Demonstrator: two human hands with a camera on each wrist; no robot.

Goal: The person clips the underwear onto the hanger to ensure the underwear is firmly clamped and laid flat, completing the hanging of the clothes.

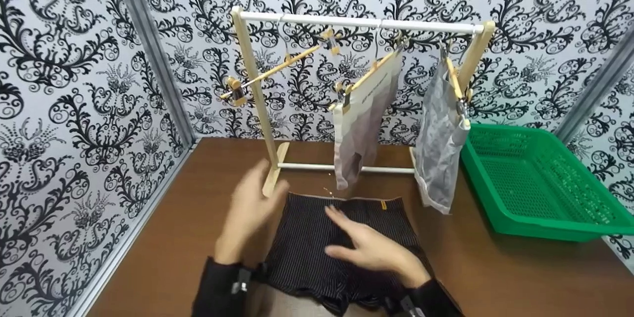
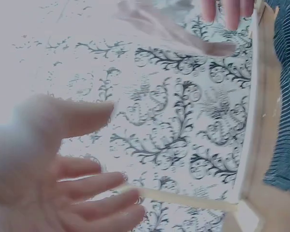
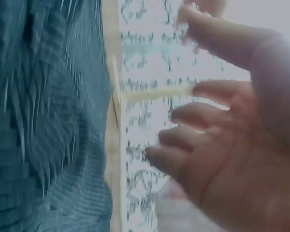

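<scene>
Striped shorts [image 1: 307, 252] lie spread on the tabletop [image 1: 188, 228], waistband toward the rack [image 1: 255, 84]. The left hand [image 1: 252, 205] and right hand [image 1: 369, 245], thumbs wide of the fingers, hold nothing. Hanging appears in hand, shorts unclipped; the next move probably calls for unhooking the bare hanger [image 1: 297, 58].

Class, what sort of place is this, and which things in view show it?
Probably a small booth set up for handling clothing: patterned walls stand around a brown tabletop bearing a dark striped garment, a green basket and a hanging rack with clipped clothes.
</scene>
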